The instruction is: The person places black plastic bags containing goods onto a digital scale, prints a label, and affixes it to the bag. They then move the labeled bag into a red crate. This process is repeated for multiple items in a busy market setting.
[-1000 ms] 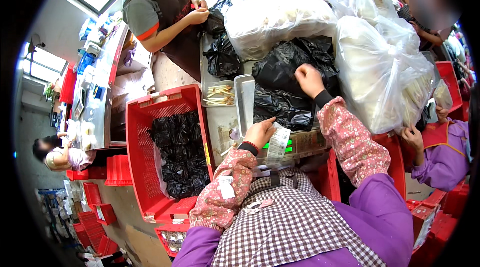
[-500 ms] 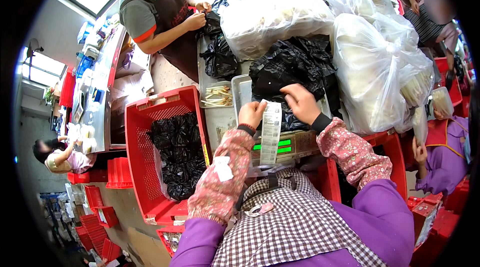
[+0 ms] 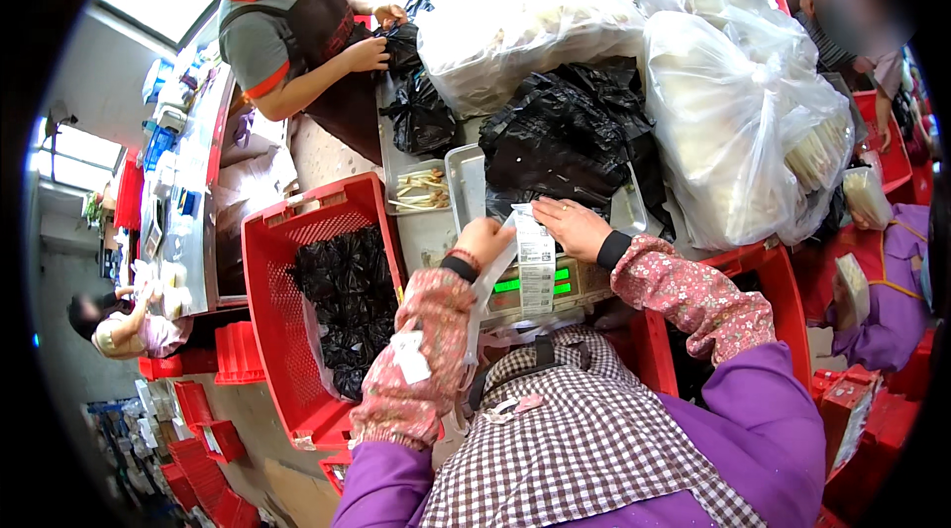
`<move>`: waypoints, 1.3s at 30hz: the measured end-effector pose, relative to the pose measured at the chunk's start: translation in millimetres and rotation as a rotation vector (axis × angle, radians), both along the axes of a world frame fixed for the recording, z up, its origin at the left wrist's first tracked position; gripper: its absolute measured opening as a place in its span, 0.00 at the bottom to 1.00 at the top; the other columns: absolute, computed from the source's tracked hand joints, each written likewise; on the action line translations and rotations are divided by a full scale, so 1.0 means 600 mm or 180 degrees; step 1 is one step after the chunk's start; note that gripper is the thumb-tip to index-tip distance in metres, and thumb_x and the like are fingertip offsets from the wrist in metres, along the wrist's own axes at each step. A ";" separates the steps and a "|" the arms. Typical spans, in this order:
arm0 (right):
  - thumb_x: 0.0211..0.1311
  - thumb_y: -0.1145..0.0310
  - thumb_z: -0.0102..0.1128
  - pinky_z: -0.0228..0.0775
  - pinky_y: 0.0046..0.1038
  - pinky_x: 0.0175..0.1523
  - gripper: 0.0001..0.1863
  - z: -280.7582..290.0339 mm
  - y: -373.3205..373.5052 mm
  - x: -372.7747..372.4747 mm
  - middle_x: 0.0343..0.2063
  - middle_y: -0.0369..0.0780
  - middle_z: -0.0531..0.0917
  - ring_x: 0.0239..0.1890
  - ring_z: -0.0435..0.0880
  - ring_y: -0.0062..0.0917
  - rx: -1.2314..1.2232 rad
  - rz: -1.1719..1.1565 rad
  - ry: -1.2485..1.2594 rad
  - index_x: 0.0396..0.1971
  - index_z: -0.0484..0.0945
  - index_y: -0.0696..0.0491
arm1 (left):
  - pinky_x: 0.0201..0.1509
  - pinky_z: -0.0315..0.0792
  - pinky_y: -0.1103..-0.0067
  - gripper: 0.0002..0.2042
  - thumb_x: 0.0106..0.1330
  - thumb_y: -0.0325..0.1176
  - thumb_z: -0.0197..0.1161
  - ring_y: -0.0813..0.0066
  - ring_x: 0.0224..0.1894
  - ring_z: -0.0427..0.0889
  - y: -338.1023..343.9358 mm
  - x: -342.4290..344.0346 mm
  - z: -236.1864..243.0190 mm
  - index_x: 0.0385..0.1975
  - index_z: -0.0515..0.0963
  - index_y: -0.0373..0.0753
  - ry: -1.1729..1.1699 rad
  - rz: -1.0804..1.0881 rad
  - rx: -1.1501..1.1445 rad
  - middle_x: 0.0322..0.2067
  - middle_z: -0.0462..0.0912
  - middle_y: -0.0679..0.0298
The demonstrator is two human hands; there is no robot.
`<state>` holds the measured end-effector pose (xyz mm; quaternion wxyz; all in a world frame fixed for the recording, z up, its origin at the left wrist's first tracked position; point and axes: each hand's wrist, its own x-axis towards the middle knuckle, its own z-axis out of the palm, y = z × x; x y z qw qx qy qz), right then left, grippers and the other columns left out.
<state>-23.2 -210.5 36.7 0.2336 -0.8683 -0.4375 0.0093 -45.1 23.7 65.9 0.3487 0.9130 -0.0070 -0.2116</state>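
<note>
I have the left hand (image 3: 482,243) pinching a narrow, pale, translucent band (image 3: 487,280) beside the white printed paper strip (image 3: 536,272), mid-frame; the right hand (image 3: 577,229) covers the strip's top, grip unclear. Likely peeling; next calls for steady separation.

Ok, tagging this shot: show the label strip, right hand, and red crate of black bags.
Label strip (image 3: 537,270), head view: printed middle.
Right hand (image 3: 577,229), head view: its back.
Red crate (image 3: 271,295), head view: left wall.

Glossy plastic bag (image 3: 545,127), smooth paper label strip (image 3: 537,275)
</note>
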 end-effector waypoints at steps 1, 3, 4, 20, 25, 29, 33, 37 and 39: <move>0.60 0.71 0.48 0.60 0.34 0.63 0.20 -0.001 0.002 0.000 0.58 0.45 0.71 0.62 0.67 0.35 0.0022 0.0026 -0.0001 0.53 0.70 0.58 | 0.29 0.71 0.71 0.23 0.59 0.49 0.63 0.69 0.22 0.79 -0.014 0.014 0.002 0.25 0.80 0.28 -0.0100 -0.0122 0.0221 0.17 0.79 0.53; 0.60 0.71 0.48 0.60 0.34 0.63 0.20 -0.002 -0.001 0.002 0.58 0.45 0.71 0.62 0.67 0.35 0.0050 0.0076 -0.0022 0.53 0.70 0.59 | 0.31 0.73 0.72 0.24 0.54 0.49 0.67 0.69 0.24 0.80 -0.034 0.018 -0.036 0.26 0.79 0.27 0.0271 0.0368 -0.0492 0.22 0.81 0.51; 0.60 0.71 0.48 0.60 0.34 0.63 0.20 0.005 0.000 0.004 0.58 0.45 0.71 0.62 0.67 0.35 -0.0029 0.0113 -0.0112 0.53 0.70 0.58 | 0.33 0.74 0.72 0.23 0.53 0.47 0.68 0.67 0.26 0.80 -0.045 0.006 -0.072 0.28 0.78 0.27 -0.0025 0.0417 -0.0504 0.24 0.81 0.50; 0.55 0.69 0.56 0.73 0.34 0.36 0.07 0.012 -0.008 0.114 0.25 0.46 0.82 0.30 0.82 0.40 0.1359 -0.1464 0.1238 0.26 0.78 0.58 | 0.29 0.69 0.82 0.08 0.62 0.33 0.63 0.86 0.25 0.71 -0.042 -0.028 0.028 0.31 0.79 0.32 -0.0419 0.0558 -0.1746 0.22 0.78 0.73; 0.57 0.71 0.55 0.69 0.36 0.40 0.04 0.159 0.028 0.050 0.27 0.43 0.77 0.34 0.77 0.39 0.1827 -0.1325 -0.0541 0.29 0.75 0.54 | 0.35 0.72 0.71 0.15 0.57 0.42 0.65 0.63 0.28 0.81 -0.032 0.014 -0.086 0.28 0.82 0.33 -0.0373 0.1452 -0.0369 0.23 0.82 0.54; 0.58 0.70 0.54 0.69 0.35 0.53 0.14 0.019 0.034 -0.007 0.45 0.44 0.78 0.48 0.77 0.37 0.0583 -0.0252 0.0297 0.44 0.74 0.57 | 0.38 0.73 0.67 0.17 0.57 0.46 0.63 0.55 0.31 0.83 -0.045 0.017 -0.099 0.28 0.83 0.35 -0.0343 0.1344 -0.0304 0.25 0.82 0.50; 0.58 0.69 0.57 0.68 0.35 0.56 0.20 -0.015 0.016 -0.007 0.49 0.46 0.77 0.51 0.77 0.37 0.0666 0.0004 -0.0132 0.50 0.73 0.57 | 0.36 0.73 0.66 0.19 0.62 0.47 0.58 0.53 0.29 0.82 -0.034 0.005 -0.086 0.27 0.82 0.34 -0.0359 0.1331 -0.0449 0.22 0.80 0.48; 0.57 0.66 0.61 0.71 0.31 0.52 0.23 0.022 0.021 0.026 0.50 0.46 0.77 0.48 0.79 0.34 0.1246 -0.0655 0.2360 0.52 0.72 0.58 | 0.36 0.72 0.78 0.15 0.67 0.38 0.57 0.75 0.29 0.80 -0.002 -0.005 -0.153 0.36 0.80 0.30 -0.0049 0.1659 -0.2415 0.28 0.84 0.62; 0.57 0.66 0.61 0.74 0.26 0.46 0.21 0.051 0.026 0.032 0.40 0.46 0.82 0.39 0.83 0.29 0.1543 -0.0449 0.1328 0.48 0.74 0.60 | 0.39 0.70 0.84 0.13 0.68 0.35 0.56 0.85 0.33 0.75 -0.015 -0.008 -0.067 0.39 0.79 0.29 0.0262 0.1265 -0.2701 0.31 0.82 0.69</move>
